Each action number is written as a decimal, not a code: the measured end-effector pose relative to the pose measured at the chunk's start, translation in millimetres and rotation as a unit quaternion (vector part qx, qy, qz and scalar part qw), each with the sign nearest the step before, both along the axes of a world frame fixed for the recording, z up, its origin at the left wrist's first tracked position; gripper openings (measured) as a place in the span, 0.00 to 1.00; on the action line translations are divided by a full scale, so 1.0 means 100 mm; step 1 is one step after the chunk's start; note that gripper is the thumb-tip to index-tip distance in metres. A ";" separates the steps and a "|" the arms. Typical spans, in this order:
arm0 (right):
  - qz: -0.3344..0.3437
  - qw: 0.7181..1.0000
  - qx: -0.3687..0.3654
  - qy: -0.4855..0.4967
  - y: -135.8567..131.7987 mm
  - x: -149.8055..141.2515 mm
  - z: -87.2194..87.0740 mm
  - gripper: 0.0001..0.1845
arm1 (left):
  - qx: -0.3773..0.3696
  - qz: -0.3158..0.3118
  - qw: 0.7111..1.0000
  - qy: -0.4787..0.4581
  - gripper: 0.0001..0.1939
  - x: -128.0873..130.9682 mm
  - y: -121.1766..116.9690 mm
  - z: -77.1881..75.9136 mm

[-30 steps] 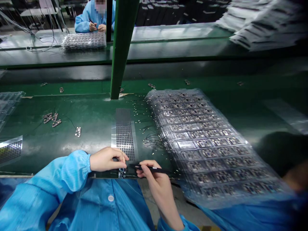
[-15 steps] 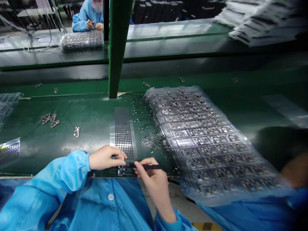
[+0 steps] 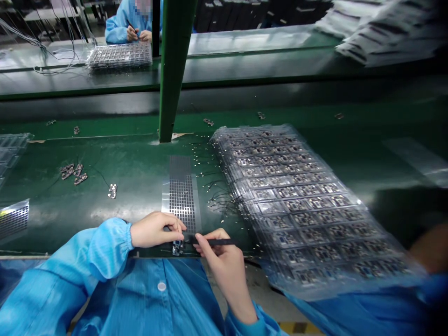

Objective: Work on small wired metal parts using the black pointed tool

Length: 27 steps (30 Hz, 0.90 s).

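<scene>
Where it shows, the board is blue-flecked.

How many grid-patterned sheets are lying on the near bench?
2: one grid-patterned sheet just beyond the left hand; another sheet at the picture's left edge, partly out of frame. Others may be hidden.

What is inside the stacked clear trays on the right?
Rows of small circuit boards show in the top tray, with thin dark wires sticking out along the left side. What the lower trays hold is covered and cannot be seen.
</scene>
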State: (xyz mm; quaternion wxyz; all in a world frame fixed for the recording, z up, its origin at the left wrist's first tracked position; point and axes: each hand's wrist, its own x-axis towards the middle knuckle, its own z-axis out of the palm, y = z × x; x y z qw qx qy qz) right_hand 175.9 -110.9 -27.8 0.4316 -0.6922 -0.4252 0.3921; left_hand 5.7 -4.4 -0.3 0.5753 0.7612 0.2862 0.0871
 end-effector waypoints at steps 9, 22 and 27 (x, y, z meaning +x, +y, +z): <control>0.002 1.000 -0.003 0.001 -0.01 0.00 0.00 0.16 | 0.005 0.003 1.000 0.001 0.09 0.01 -0.01 -0.01; -0.040 0.994 0.020 0.099 -0.01 -0.01 0.02 0.16 | -0.007 0.011 1.000 -0.003 0.09 0.00 -0.01 -0.04; -0.066 0.982 0.048 0.173 0.01 0.03 0.00 0.15 | -0.071 0.022 0.997 -0.012 0.10 0.00 0.00 -0.06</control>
